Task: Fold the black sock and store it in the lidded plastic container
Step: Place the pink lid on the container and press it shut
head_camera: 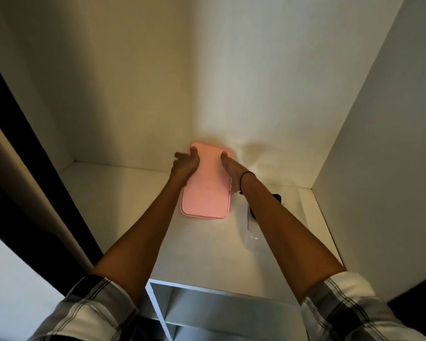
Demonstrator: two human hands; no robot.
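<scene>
Deep inside a white closet alcove, on a white shelf (123,193), seen from above along two bare forearms with rolled plaid sleeves.

Far left: a dark door edge and pale wall, nothing of the task there.

Left of centre: left hand (186,162) at the far left edge of a pink lid (204,190), fingers (193,151) spread and loosely curled, thumb apart from them, resting against the lid's rim rather than clamped. Whether the lid sits on a container or lies alone cannot be told.

Centre: pink lid, a rounded rectangle, long axis running away toward the back wall.

Right of centre: right hand (229,168) along the lid's right edge, fingers (225,156) bent over the far corner, a black band on the wrist; grip tightness cannot be told.

Further right, mostly hidden under the right forearm: a clear plastic container (250,230) with something black (277,197) showing beside it, probably the sock, though folded or not cannot be told.

Judged step: handling the lid, to open or to close. Best done with even hold at both long edges, lifted level, then lined up square over the rim and pressed at corners, sock tucked fully clear of the seal.
</scene>
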